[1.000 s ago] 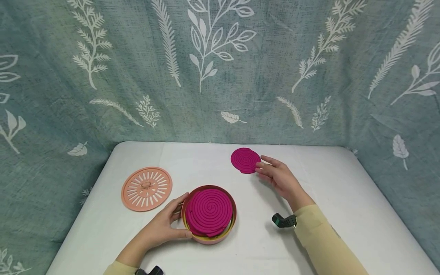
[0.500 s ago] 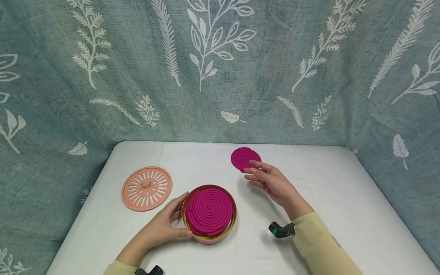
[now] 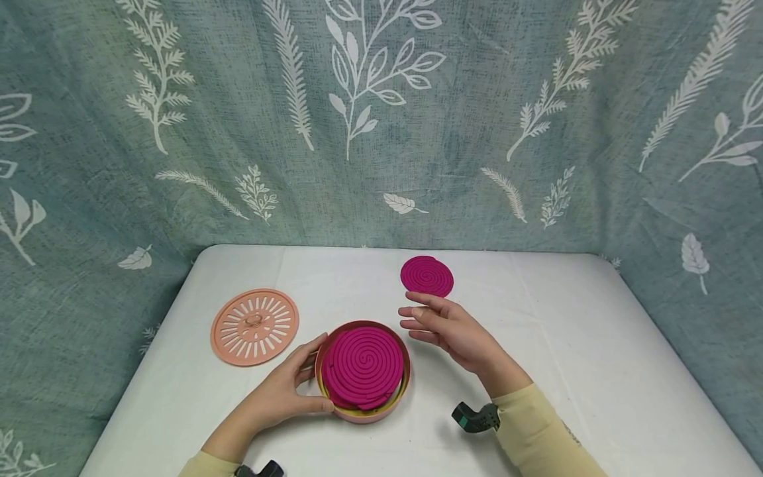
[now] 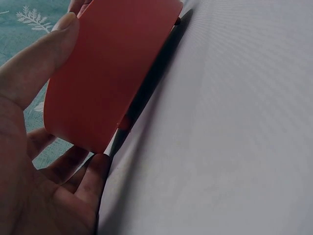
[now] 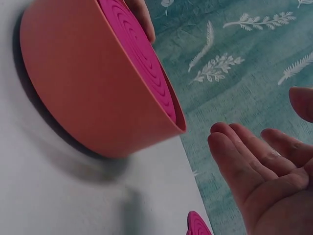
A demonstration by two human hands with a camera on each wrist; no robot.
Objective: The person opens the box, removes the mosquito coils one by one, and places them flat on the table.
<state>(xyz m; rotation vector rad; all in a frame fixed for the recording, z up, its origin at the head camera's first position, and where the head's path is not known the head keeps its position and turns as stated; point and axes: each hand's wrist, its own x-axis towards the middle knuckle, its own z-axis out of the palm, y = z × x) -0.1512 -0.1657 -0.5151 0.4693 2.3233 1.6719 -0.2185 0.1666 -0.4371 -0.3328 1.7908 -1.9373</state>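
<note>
A round salmon-coloured tin (image 3: 407,385) with a yellowish inner rim stands on the white table. Stacked inside it are magenta spiral mosquito coils (image 3: 365,364), the top one lying flat. My left hand (image 3: 285,392) grips the tin's left side, thumb at the near side and fingers at the far side. In the left wrist view the tin's wall (image 4: 110,68) sits between thumb and fingers. My right hand (image 3: 452,331) hovers to the right of the tin, fingers stretched and holding nothing. Just beyond its fingertips another magenta mosquito coil (image 3: 426,274) lies on the table.
A slotted salmon lid (image 3: 254,328) with a small ring at its centre lies flat at the left. The white-covered table (image 3: 566,318) ends at a green leaf-patterned curtain (image 3: 381,199) behind.
My right hand has come away from the coil at the back, leaving it on the table, and moved left and nearer to the tin. My left hand stays on the tin.
</note>
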